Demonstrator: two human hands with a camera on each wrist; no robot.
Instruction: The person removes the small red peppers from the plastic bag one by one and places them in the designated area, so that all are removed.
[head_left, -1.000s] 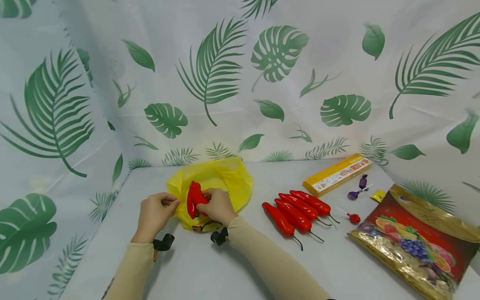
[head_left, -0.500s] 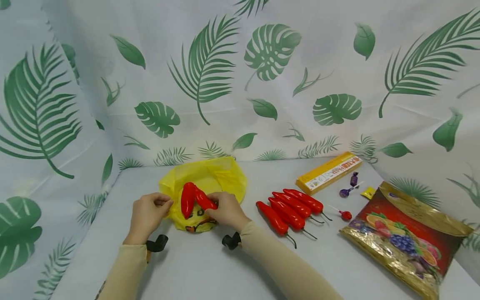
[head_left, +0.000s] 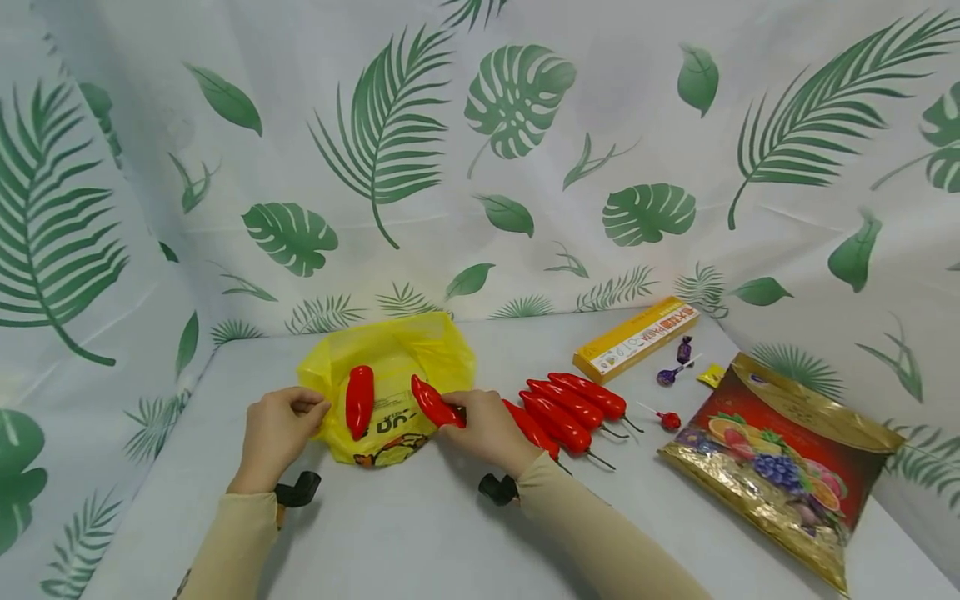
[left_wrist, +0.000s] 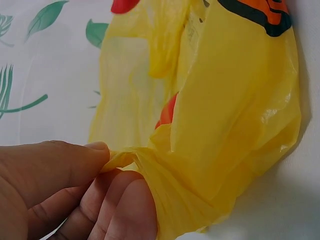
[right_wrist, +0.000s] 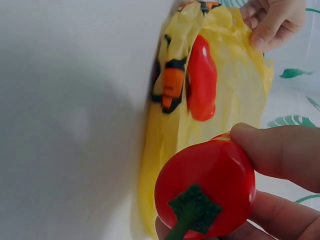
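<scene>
My left hand (head_left: 276,432) pinches the left edge of a yellow plastic bag (head_left: 442,350), whose gathered film shows between thumb and fingers in the left wrist view. One red chili pepper (head_left: 360,402) lies at the bag's mouth, toward its left side. Another red chili pepper (right_wrist: 205,175) is held by my right hand (head_left: 489,429) near its green-stemmed end, with the tip pointing up and left over the bag's right part. Just right of that hand lie several red chili peppers (head_left: 557,421) in a row, the nearest partly hidden behind it.
Behind the row lies a yellow pasta box (head_left: 636,337). To its right are a purple lollipop (head_left: 666,377), a purple wrapped candy (head_left: 684,350), a red lollipop (head_left: 670,420) and a small yellow packet (head_left: 711,375). A large red-and-gold bag (head_left: 780,467) lies at the right.
My right hand has moved right with one chili pepper, away from the other, which stays at the bag. The left hand keeps hold of the bag's edge. The head view has shifted right.
</scene>
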